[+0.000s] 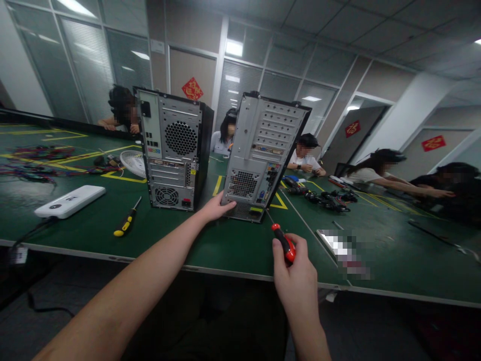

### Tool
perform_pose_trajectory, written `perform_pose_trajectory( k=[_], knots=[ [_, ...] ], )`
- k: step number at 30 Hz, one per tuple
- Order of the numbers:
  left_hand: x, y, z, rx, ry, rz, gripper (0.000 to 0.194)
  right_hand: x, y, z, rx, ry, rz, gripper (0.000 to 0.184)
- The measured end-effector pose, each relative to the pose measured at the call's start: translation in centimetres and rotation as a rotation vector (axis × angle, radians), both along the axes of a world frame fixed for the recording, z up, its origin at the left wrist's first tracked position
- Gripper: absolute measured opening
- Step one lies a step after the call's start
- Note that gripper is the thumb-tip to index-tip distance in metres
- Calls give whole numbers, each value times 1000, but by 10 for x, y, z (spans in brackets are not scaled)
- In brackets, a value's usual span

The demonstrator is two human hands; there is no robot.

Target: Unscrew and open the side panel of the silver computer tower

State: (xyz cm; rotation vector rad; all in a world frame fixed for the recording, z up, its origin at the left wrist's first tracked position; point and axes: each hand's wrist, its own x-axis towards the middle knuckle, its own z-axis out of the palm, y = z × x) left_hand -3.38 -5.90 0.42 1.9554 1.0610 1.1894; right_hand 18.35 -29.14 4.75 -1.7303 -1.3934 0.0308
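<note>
A: Where to find the screwdriver?
B: Between thumb and fingers of the right hand, above the table.
A: Pointing where?
B: Up and leftward, along a slanting long axis — to the lower right corner of the right tower. Touching or apart, impossible to tell.
A: With the left hand?
B: Spread against its lower left edge — with thumb across the back.

pretty dim room overall, white light glare off the glass, near-black under the table, edges kinda stretched and leaning, some spots pixelated
</note>
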Motion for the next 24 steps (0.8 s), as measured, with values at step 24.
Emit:
perform_pose_trajectory(
  k=[24],
  knots=[
    [-1,-3,3,-15,-6,-32,73,2,-3,1,-9,-41,72,42]
  ],
)
